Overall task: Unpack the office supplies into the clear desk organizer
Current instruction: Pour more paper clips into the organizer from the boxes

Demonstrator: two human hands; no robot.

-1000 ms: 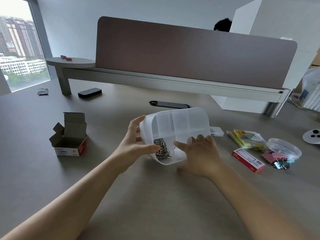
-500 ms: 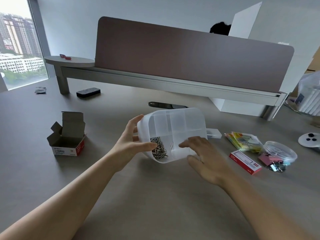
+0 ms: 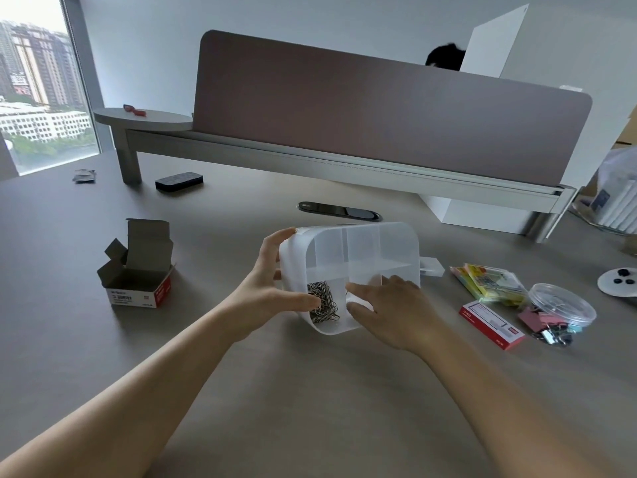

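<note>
The clear desk organizer (image 3: pixel 365 250) sits mid-desk, tipped so its open top faces me, with dividers showing inside. A heap of metal paper clips (image 3: pixel 322 301) lies in its near-left compartment. My left hand (image 3: pixel 265 298) clasps the organizer's left side, thumb across the near wall. My right hand (image 3: pixel 393 312) holds the near-right rim, index finger inside and thumb outside. To the right lie a red-and-white staples box (image 3: pixel 491 324), a pack of coloured sticky notes (image 3: pixel 489 282), a round clear tub (image 3: pixel 562 308) and loose binder clips (image 3: pixel 548 329).
An opened, empty cardboard box (image 3: pixel 138 281) stands at the left. A small white box (image 3: pixel 429 267) peeks out behind the organizer. Farther back are a black block (image 3: pixel 178 181), a cable slot (image 3: pixel 339 211) and the brown desk partition (image 3: pixel 379 112). A white disc (image 3: pixel 618 281) lies far right.
My right hand drew back from the organizer, then returned to its near-right rim. The left hand kept its hold, and the organizer stays tilted toward me.
</note>
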